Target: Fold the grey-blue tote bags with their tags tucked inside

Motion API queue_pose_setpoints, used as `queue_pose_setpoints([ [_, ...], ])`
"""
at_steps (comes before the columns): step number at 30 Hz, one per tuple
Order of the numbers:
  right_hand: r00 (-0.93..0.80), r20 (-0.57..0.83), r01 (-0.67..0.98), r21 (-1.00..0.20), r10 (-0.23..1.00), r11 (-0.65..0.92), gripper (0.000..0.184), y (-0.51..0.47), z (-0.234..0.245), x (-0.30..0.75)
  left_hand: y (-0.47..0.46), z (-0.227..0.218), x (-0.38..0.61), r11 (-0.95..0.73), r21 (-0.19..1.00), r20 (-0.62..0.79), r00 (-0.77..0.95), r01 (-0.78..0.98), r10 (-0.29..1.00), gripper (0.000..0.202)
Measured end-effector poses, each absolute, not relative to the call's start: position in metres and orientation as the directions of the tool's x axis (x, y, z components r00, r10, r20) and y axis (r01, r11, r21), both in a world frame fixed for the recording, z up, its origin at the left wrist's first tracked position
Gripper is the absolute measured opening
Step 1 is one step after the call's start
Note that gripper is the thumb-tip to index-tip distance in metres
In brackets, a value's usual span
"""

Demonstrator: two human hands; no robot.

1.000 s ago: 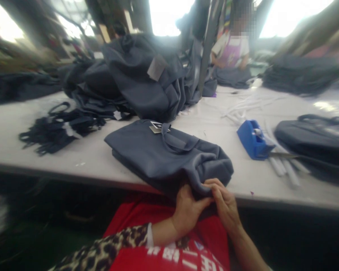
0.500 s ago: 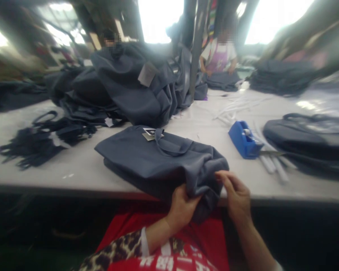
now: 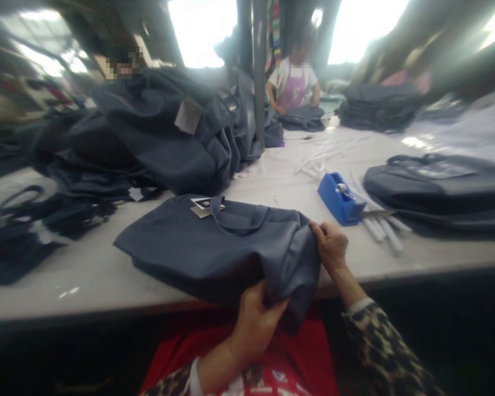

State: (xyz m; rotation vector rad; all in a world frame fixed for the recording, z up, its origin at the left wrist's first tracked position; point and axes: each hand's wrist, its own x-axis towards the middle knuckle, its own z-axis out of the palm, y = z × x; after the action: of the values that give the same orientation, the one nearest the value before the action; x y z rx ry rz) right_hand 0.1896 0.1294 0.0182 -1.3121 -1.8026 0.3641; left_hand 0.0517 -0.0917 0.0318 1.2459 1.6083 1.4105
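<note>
1. The left hand [image 3: 253, 324] has its fingers curled shut on the near fold of the bag [image 3: 214, 247]; the right hand [image 3: 332, 247] pinches the bag's right edge between thumb and fingers.
2. The bag lies on the table [image 3: 66, 291], running away from both hands, with its near end lifted.
3. Done, as far as shown: a handle [image 3: 235, 220] and tag [image 3: 202, 207] are on. Left: the near end sits bunched.
4. Just beyond the right fingers lie a tape dispenser [image 3: 339, 199] and white strips [image 3: 381, 231]; well past the left fingers, dark straps [image 3: 58, 220] and piled bags [image 3: 157, 132].
</note>
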Motion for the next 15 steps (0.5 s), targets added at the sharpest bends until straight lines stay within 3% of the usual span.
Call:
queue_pose_setpoints([
  [9,-0.034,0.392,0.652,-0.689,0.919,0.317,0.059,0.162,-0.008,0.192,-0.07,0.017,0.065,-0.069,0.827,0.193,-0.167,0.557,0.967,0.025],
  [15,-0.168,0.274,0.545,-0.774,0.947,0.321,0.062,0.16,0.0,0.22,-0.069,-0.003,0.061,-0.135,0.734,0.227,-0.053,0.666,0.973,0.024],
])
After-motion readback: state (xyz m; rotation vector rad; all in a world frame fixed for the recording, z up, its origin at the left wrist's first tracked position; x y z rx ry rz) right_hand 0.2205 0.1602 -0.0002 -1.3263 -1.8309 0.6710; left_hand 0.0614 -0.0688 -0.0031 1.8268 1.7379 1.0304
